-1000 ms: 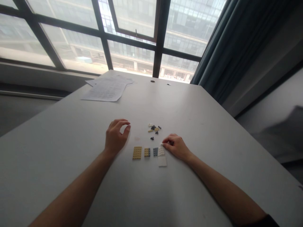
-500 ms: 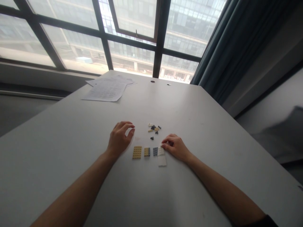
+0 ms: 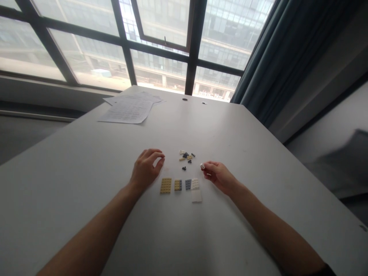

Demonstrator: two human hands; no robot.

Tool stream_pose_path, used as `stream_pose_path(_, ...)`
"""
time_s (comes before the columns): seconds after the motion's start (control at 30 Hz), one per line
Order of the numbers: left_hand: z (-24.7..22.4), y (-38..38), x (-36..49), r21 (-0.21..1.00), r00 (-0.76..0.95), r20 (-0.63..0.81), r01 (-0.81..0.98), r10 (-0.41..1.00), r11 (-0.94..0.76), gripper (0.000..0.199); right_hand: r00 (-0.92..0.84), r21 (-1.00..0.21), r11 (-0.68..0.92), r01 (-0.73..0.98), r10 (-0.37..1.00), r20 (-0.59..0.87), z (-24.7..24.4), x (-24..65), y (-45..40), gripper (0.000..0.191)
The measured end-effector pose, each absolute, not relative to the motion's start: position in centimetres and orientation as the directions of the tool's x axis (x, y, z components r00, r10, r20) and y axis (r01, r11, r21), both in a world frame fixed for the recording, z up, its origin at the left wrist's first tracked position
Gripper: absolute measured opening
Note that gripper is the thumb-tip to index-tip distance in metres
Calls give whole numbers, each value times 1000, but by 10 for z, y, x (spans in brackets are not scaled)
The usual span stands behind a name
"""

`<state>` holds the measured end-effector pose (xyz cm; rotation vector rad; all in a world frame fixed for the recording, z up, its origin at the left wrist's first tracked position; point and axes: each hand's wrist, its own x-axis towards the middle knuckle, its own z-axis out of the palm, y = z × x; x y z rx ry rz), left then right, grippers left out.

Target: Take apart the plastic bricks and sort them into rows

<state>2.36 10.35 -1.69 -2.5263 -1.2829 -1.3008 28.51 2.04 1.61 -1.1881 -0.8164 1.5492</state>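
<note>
My right hand point(image 3: 220, 176) is raised a little over the table, with a small white toy brick point(image 3: 202, 166) pinched between thumb and fingertips. My left hand point(image 3: 145, 165) rests on the table, fingers curved and thumb a little apart, holding nothing. Between the hands lie a tan studded plate point(image 3: 166, 185), a smaller tan and blue-grey piece point(image 3: 178, 185), a blue-grey plate point(image 3: 188, 184) and a white studded plate point(image 3: 195, 183). A smooth white tile point(image 3: 197, 196) adjoins the white plate's near side.
Farther back is a loose pile of small tan, white and dark bricks point(image 3: 186, 155), with a dark piece point(image 3: 184, 168) nearer me. Printed papers point(image 3: 126, 111) lie at the table's far left. Windows and a dark curtain point(image 3: 258, 65) stand beyond the table's far edge.
My right hand has lifted up and away from the white plate's far corner, and a small white brick now shows in its fingers. My left hand has hardly moved.
</note>
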Motion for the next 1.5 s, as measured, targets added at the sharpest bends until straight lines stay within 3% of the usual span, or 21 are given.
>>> stream_pose_path(0.2,-17,104,23,313,333,677,676,656,-667,14,-60,-905,-320,-279,947,-316,16,285,19,27)
stream_pose_path(0.33,-17,103,23,303,351,668,677,656,-671,15,56,-988,-76,136,996,-69,7,286,21,22)
stream_pose_path(0.43,-17,103,23,307,362,653,677,665,-669,15,9,-879,118,463,990,137,0,287,22,16)
stream_pose_path(0.57,-18,103,23,310,373,641,674,671,-670,14,-72,-735,211,644,974,216,-7,286,21,11)
stream_pose_path(0.77,-17,103,23,292,399,643,662,654,-691,14,-116,-661,247,709,965,235,-12,284,20,7)
stream_pose_path(1.07,-16,101,24,303,400,632,662,664,-686,15,-140,-653,260,711,963,231,-10,282,19,6)
stream_pose_path(1.33,-17,101,23,326,396,613,662,684,-675,16,-99,-692,227,685,970,220,-11,284,19,10)
stream_pose_path(1.5,-15,101,25,331,404,609,652,682,-682,17,22,-783,168,599,974,225,-13,289,23,14)
